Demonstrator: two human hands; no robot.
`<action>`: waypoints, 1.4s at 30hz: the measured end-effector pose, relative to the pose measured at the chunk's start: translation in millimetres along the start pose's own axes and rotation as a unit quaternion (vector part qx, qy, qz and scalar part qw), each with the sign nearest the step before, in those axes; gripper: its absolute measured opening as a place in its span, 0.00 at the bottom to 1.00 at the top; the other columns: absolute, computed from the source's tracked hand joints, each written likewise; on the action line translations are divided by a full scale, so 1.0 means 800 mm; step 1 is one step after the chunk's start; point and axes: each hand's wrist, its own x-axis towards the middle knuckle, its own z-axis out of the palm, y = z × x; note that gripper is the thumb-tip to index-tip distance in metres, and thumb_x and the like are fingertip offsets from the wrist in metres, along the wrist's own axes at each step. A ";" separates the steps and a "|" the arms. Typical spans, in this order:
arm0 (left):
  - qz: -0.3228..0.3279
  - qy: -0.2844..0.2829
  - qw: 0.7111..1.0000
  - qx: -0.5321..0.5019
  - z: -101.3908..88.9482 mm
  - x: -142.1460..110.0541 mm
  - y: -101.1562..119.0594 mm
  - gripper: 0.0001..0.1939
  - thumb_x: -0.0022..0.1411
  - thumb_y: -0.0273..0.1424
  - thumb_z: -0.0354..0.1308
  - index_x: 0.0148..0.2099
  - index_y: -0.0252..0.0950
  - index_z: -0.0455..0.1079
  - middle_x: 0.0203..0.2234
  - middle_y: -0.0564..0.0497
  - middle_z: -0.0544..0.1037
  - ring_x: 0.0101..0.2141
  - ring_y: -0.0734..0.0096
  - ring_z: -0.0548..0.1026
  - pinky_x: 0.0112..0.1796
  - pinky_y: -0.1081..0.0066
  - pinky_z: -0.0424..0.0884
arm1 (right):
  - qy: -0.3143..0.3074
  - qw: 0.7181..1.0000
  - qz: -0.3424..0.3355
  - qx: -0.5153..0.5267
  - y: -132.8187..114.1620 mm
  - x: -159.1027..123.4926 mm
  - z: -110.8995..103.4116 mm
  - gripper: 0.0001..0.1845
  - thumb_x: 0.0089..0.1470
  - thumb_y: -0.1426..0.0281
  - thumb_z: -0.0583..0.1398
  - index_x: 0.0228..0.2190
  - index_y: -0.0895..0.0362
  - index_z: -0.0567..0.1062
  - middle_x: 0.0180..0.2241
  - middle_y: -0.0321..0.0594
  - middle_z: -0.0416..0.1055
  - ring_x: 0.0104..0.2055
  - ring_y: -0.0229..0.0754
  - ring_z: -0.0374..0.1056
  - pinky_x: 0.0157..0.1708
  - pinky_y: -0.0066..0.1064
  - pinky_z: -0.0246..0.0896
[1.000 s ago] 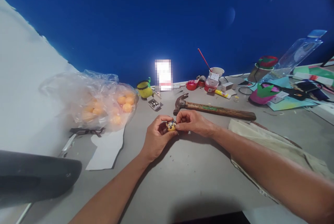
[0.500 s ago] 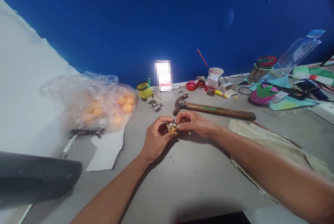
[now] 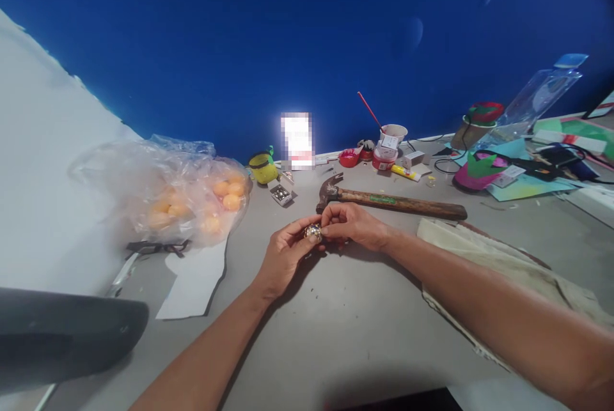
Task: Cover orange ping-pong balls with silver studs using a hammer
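Note:
Between both hands, just above the grey table, is a small ball covered with shiny silver studs. My left hand holds it from the left, with the thumb in front and the fingers curled behind. My right hand is closed in a pinch, its thumb and fingertips against the ball's right side; I cannot see whether a loose stud is between them. Beyond the hands is an open small box of shiny metal pieces. A claw hammer with a wooden handle lies just behind my right hand.
At left are a clear plastic bag of orange balls, glasses and white paper. Paint cups, a yellow tube and a clear bottle stand or lie behind. Folded cloth lies under my right forearm.
The ball has been turned in my fingers: its yellow lower side showed before, and now mostly silver studs show. Both hands stay close together on it. The view has shifted slightly.

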 end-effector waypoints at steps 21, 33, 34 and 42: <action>0.001 0.032 0.999 -0.038 -0.004 0.003 0.012 0.25 0.52 0.32 0.74 0.52 0.37 0.76 0.46 0.46 0.78 0.33 0.71 0.78 0.30 0.72 0.74 | 0.267 0.711 -0.052 -0.649 0.002 0.002 -0.040 0.17 0.61 0.66 0.62 0.50 0.58 0.75 0.54 0.54 0.72 0.57 0.59 0.64 0.53 0.45 0.57; 0.047 0.056 0.995 0.060 -0.007 0.005 0.012 0.24 0.50 0.31 0.70 0.51 0.37 0.75 0.41 0.51 0.76 0.26 0.81 0.67 0.28 0.75 0.64 | 0.239 0.681 0.001 -0.692 0.004 0.013 -0.054 0.13 0.65 0.65 0.59 0.47 0.61 0.75 0.51 0.55 0.74 0.54 0.56 0.67 0.46 0.40 0.57; 0.055 0.075 0.991 0.091 -0.009 0.006 0.012 0.25 0.50 0.31 0.70 0.52 0.37 0.74 0.41 0.51 0.76 0.27 0.79 0.68 0.29 0.75 0.65 | 0.239 0.686 -0.001 -0.687 0.002 0.013 -0.053 0.13 0.65 0.66 0.60 0.47 0.61 0.74 0.50 0.55 0.74 0.54 0.56 0.68 0.46 0.40 0.57; 0.124 0.155 0.945 0.261 -0.020 0.011 0.009 0.24 0.51 0.30 0.67 0.52 0.36 0.74 0.36 0.51 0.77 0.32 0.70 0.74 0.38 0.69 0.72 | 0.253 0.685 -0.047 -0.682 -0.002 0.005 -0.032 0.13 0.64 0.68 0.59 0.49 0.57 0.73 0.42 0.50 0.78 0.43 0.53 0.72 0.39 0.38 0.52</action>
